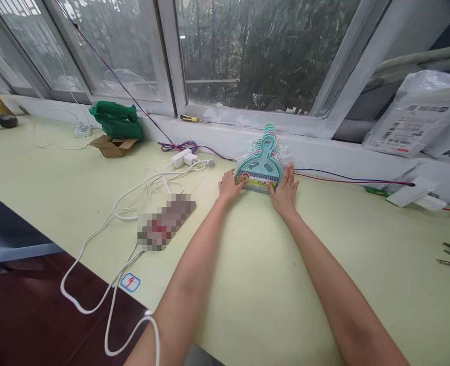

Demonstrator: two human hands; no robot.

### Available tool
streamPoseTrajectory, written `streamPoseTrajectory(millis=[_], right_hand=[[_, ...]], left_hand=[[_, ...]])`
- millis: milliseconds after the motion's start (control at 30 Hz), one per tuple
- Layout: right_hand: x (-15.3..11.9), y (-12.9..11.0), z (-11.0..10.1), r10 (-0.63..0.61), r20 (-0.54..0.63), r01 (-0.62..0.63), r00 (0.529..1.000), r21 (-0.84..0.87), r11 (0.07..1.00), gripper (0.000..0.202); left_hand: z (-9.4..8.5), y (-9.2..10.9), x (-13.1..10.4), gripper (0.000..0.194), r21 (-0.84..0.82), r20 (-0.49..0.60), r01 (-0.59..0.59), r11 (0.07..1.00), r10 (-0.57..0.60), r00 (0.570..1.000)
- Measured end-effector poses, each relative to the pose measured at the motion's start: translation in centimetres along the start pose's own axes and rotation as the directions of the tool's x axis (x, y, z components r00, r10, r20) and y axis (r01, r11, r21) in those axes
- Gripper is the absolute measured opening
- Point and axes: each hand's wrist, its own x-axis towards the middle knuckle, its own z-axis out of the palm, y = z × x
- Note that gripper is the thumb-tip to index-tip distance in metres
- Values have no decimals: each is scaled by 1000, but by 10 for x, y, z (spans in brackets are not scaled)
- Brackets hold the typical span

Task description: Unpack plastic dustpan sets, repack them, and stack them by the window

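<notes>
A row of teal dustpan-and-brush sets (261, 165), some with pink edges, stands upright against the window ledge. Their handles point up, and the front one bears a yellow label and a band of dark bristles. Clear plastic wrap shows around them. My left hand (230, 186) grips the row's left side, thumb at the front lower edge. From the right, my right hand (286, 190) presses its fingers along the side, with its thumb on the front corner. Both arms reach forward over the table. The far ends of the row are hidden behind the front set.
On the pale yellow table (255, 284), a white cable (114, 213) loops beside a pixelated object (166, 222). A green bag (116, 120) sits by a cardboard box (114, 146). A screwdriver (189, 118) lies on the ledge; a plastic-wrapped package (411, 114) leans at right.
</notes>
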Motion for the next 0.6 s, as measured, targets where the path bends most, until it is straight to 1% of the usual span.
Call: streamPoseTrajectory(millis=[100, 233, 300, 367, 433, 500, 533, 600], right_hand=[[0, -1, -3, -7, 2, 7, 1000, 13, 1000, 77], [-1, -7, -10, -4, -19, 5, 1000, 30, 1000, 78], [-2, -10, -16, -3, -58, 5, 998, 29, 1000, 76], [-2, -13, -22, 3, -126, 1, 992, 30, 1000, 70], [-3, -14, -26, 45, -212, -37, 976, 44, 998, 62], [-3, -13, -27, 145, -270, -133, 952, 61, 989, 54], [-3, -11, -27, 200, -269, -189, 942, 66, 980, 49], [-3, -7, -25, 275, -200, -267, 941, 65, 962, 40]], left_hand=[[0, -2, 4, 70, -137, -18, 58, 989, -61, 998], [-1, -2, 6, 72, -306, -48, 57, 950, -76, 996], [-2, -2, 6, 71, -382, -77, 56, 923, -92, 993], [-3, -1, 6, 66, -430, -114, 50, 901, -109, 988], [-4, -1, 7, 59, -435, -168, 27, 900, -111, 979], [-5, -2, 7, 50, -397, -240, -17, 918, -86, 967], [-6, -2, 7, 45, -365, -272, -44, 930, -62, 960], [-6, -4, 7, 34, -281, -289, -91, 955, 7, 957]])
